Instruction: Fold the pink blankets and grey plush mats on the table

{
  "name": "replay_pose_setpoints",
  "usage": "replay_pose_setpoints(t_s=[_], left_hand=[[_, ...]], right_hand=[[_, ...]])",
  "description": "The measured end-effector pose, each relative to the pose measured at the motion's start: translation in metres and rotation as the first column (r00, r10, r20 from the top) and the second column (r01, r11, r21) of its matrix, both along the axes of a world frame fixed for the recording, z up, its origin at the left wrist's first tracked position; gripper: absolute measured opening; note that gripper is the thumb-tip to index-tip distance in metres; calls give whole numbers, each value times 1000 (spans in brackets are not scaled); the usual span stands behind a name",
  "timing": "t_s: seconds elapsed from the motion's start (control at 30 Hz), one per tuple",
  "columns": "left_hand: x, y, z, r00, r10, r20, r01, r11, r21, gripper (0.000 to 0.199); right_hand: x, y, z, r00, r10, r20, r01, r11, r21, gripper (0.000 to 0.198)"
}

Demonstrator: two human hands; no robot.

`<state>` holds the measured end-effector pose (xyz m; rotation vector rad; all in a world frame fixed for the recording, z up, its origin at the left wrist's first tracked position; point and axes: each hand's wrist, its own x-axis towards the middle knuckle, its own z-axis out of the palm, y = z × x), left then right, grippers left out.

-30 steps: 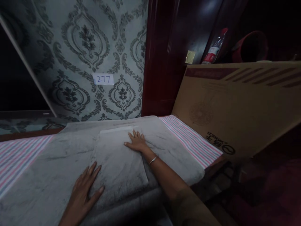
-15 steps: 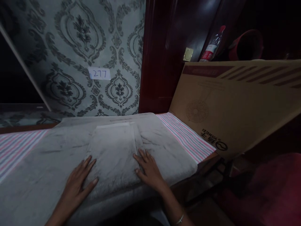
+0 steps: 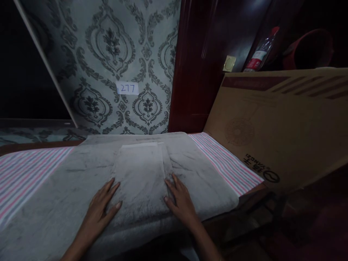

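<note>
A flat, pale grey rectangular piece (image 3: 141, 166), with a whiter strip along its far edge, lies on a grey plush cloth (image 3: 73, 192). Whether it is a folded cloth or a thin bag I cannot tell. My left hand (image 3: 101, 207) rests on the plush cloth just off the piece's near left corner, fingers stretched out and thumb apart. On the other side, my right hand (image 3: 179, 200) lies with spread fingers at the piece's right edge. Neither hand grips anything.
Striped cloth (image 3: 32, 168) shows beneath the grey cloth on both sides. A large cardboard box (image 3: 244, 108) stands to the right, with a red-capped bottle (image 3: 257, 58) behind its top edge. A dark screen (image 3: 32, 72) is at left; a paper marked 277 (image 3: 127, 88) hangs on the wall.
The view has turned slightly left, so everything sits farther right in the picture. Both hands keep about the same place beside the pale piece.
</note>
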<state>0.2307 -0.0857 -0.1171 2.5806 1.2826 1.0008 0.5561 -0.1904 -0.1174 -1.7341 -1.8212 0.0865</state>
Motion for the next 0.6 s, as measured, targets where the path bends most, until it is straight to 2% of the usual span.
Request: replay_pose_setpoints(t_s=[0.17, 0.27, 0.33, 0.47, 0.53, 0.6], left_hand=[[-5, 2, -9, 996, 63, 63, -61, 997, -42, 63], [-6, 13, -8, 987, 110, 120, -91, 984, -155, 67], [-2, 28, 4, 977, 147, 156, -101, 957, -271, 72], [19, 71, 45, 922, 279, 269, -120, 865, -487, 80], [35, 93, 66, 866, 357, 350, -107, 816, -568, 77], [51, 112, 80, 793, 452, 409, -112, 768, -630, 73]], right_hand=[[6, 7, -15, 997, -46, -64, 48, 998, 30, 74], [15, 29, -8, 991, -76, -106, 76, 997, 1, 73], [19, 52, 7, 992, -76, -100, 71, 996, -57, 74], [19, 109, 49, 993, -111, -32, 99, 958, -270, 81], [14, 132, 64, 987, -161, -18, 144, 925, -352, 81], [8, 149, 70, 976, -216, -25, 192, 910, -368, 80]])
